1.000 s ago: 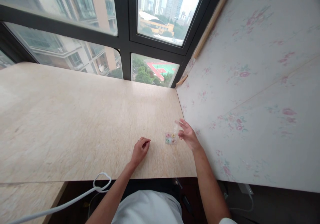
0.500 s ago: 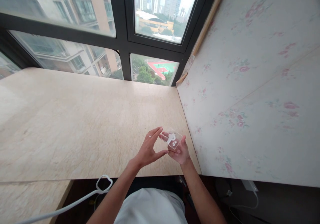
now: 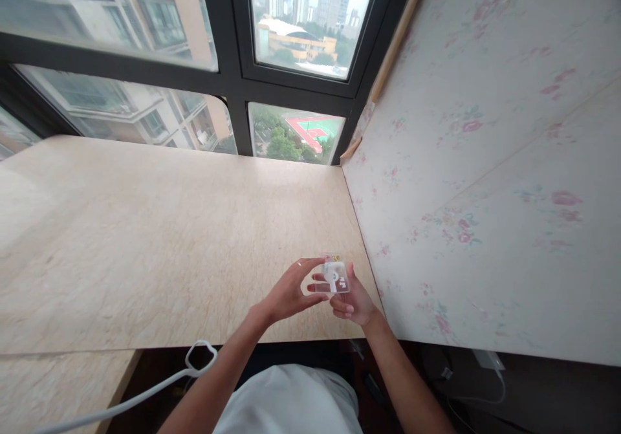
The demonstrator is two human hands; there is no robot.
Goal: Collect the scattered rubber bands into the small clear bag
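You're holding the clear square piece [image 3: 341, 270] over the counter [image 3: 194, 240], right hand [image 3: 359, 303] half-curled round it — left hand [image 3: 287, 293] open at its edge, contact unclear — and turning it calls for light, level fingers

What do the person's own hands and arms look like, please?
The left hand wears a slim, light-coloured ring; the right hand shows none. Neither has a glove. The left forearm and right forearm are bare, with no watch or sleeve in view.
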